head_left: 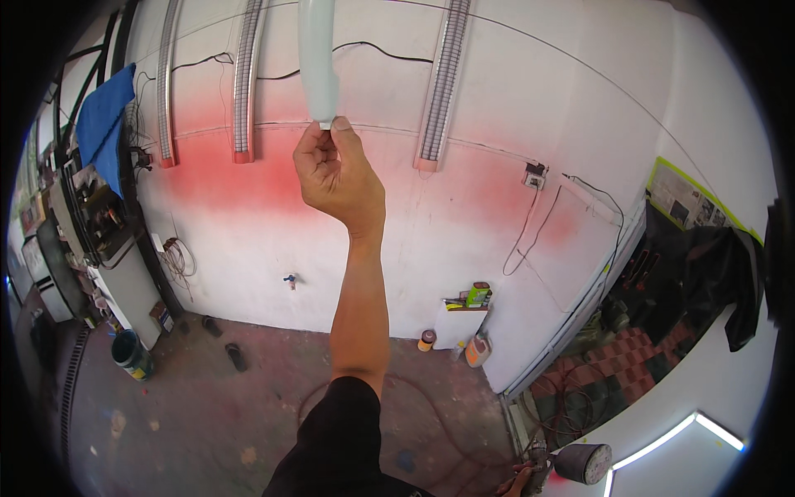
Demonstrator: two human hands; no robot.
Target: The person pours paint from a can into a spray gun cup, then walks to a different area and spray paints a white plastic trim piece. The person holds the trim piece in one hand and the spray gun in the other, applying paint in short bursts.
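Observation:
My left hand (339, 174) is raised at the middle of the view, its thumb and fingers closed on the lower tip of a long, pale, smooth piece (318, 62) that runs up out of the top edge. My forearm and black sleeve reach up from the lower edge. At the lower right, my right hand (516, 482) is partly in view, fingers wrapped round a metal spray gun (538, 455) with a dark, stained cup (584, 464) on it.
Light fixtures (244, 83), a tap (290, 282) and cables are on the red-dusted white wall (397, 248). A blue cloth (103, 116) hangs left, above a bucket (131, 356). Containers (478, 348) and hoses lie on the floor. A doorway (629, 306) with black sheeting is at right.

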